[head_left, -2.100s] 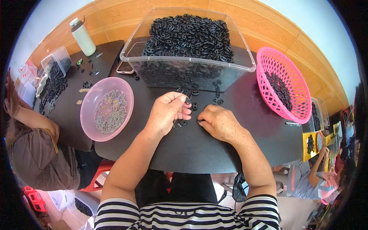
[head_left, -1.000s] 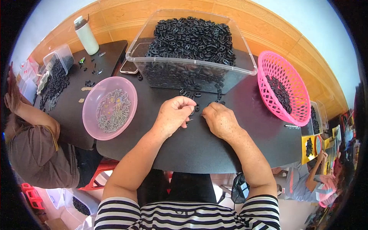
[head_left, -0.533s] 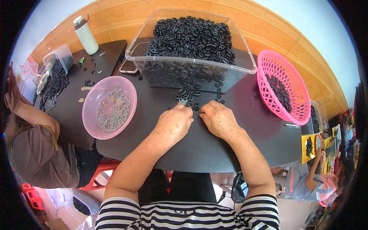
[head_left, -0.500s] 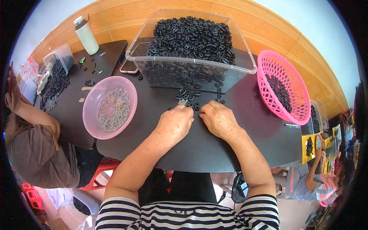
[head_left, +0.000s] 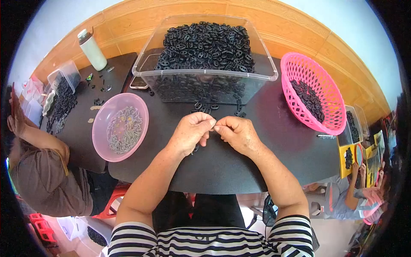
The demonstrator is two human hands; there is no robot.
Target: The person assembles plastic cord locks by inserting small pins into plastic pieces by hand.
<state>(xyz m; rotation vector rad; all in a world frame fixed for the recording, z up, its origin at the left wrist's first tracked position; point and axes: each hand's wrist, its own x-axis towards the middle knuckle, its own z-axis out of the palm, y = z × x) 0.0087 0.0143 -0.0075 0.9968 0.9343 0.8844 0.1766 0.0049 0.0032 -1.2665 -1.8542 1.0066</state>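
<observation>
My left hand [head_left: 191, 133] and my right hand [head_left: 238, 134] meet fingertip to fingertip above the black table [head_left: 222, 167], pinching a small part between them that is too small to make out. A few loose black oval rings [head_left: 212, 107] lie on the table just beyond my fingers. Behind them stands a clear plastic bin [head_left: 204, 60] heaped with the same black rings.
A pink bowl [head_left: 120, 127] of small pale pieces sits to my left. A pink mesh basket [head_left: 312, 96] with black rings stands at the right. A white-green bottle [head_left: 92, 49] stands at the back left. Another person [head_left: 38, 171] works at the left; others sit at the lower right.
My hands have lifted off the table and come together at the fingertips; earlier they rested apart and flat among the loose rings.
</observation>
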